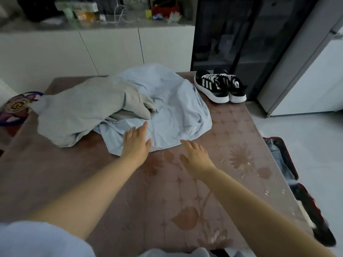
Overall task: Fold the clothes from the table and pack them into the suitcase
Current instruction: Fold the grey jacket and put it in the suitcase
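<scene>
No legible text; black sneakers [213, 86] show three white side stripes, possibly brand mark

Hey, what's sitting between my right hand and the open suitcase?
Nothing stands there: the head view shows only bare floral table between the right hand and the suitcase.

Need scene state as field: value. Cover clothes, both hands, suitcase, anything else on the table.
clothes: grey garment crumpled, partly overlapping light blue garment; both unfolded on table
left: left hand open, fingers flat on the blue garment's near edge
right: right hand open, by the same garment's hem; contact unclear
suitcase: suitcase open on the floor right of the table, blue fabric inside
other: sneakers, a pair, at the table's far right corner
</scene>
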Motion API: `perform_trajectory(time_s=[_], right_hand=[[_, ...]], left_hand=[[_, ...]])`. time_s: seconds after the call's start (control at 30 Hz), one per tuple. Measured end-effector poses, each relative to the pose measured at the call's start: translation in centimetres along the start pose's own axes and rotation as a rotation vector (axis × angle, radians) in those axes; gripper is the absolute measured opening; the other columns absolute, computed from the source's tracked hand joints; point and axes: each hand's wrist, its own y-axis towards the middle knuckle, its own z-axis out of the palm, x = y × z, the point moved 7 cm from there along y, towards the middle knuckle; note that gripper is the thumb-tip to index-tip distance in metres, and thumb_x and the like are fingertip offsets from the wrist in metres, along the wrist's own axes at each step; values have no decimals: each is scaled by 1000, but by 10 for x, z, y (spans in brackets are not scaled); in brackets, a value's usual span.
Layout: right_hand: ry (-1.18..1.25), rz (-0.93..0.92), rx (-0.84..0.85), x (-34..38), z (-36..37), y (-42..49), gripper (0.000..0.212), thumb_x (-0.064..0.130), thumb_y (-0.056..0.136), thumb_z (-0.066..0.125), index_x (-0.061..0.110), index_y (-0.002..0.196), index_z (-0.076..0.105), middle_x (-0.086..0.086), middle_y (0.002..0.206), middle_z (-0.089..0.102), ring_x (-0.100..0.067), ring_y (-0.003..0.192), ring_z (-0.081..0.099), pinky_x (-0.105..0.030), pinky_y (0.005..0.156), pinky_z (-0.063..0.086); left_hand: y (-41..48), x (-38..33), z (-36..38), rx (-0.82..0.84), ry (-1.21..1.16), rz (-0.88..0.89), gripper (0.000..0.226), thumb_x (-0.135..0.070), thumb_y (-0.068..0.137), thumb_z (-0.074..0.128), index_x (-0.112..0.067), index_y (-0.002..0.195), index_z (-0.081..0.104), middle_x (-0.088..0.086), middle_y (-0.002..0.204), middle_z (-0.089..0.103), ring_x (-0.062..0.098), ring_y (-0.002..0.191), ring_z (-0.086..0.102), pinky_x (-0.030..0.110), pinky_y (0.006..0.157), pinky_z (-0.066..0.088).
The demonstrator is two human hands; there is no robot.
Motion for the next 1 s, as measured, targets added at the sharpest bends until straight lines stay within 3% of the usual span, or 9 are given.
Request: perform_trajectory(time_s=[0.33, 0.47, 0.57, 0.7, 1.0], right_hand=[[-58, -100, 9, 55, -11, 97, 55, 37, 99, 37, 20, 148, 20, -6, 152, 26, -28, 138, 25, -39, 115, 17], [-74, -148, 7, 72, -11, 135, 56, 37, 98, 39, 18, 148, 22, -7, 152, 28, -30, 137, 28, -40, 114, 19], [-50, -154, 26, 83, -4, 155, 58, 37, 98, 41, 17, 148, 20, -8, 152, 28, -30, 138, 27, -40, 113, 20], [14, -149, 40, 93, 4, 173, 63, 37, 97, 43, 15, 149, 15, -8, 153, 26, -30, 139, 25, -39, 114, 20], [69, -156, 57, 94, 9, 173, 63, 35, 96, 45, 14, 148, 15, -9, 153, 25, -31, 136, 28, -40, 112, 23]], left_hand=[[94, 60, -52, -117, 143, -52, 67, -33, 93, 51, -17, 148, 16, 10, 152, 24, 30, 140, 18, 45, 116, 8], [121, 101, -63, -146, 146, -199, 70, -29, 88, 59, -19, 147, 23, 9, 154, 21, 32, 141, 16, 44, 117, 7], [127, 131, -64, -138, 144, -253, 60, -25, 90, 57, -20, 144, 30, 10, 149, 33, 31, 137, 28, 44, 116, 7], [130, 148, -74, -251, 139, -188, 39, -19, 92, 53, -13, 131, 50, 15, 130, 54, 33, 120, 48, 41, 115, 12], [139, 168, -69, -303, 52, -255, 32, -25, 92, 55, -8, 119, 59, 17, 120, 60, 36, 110, 53, 40, 103, 26]])
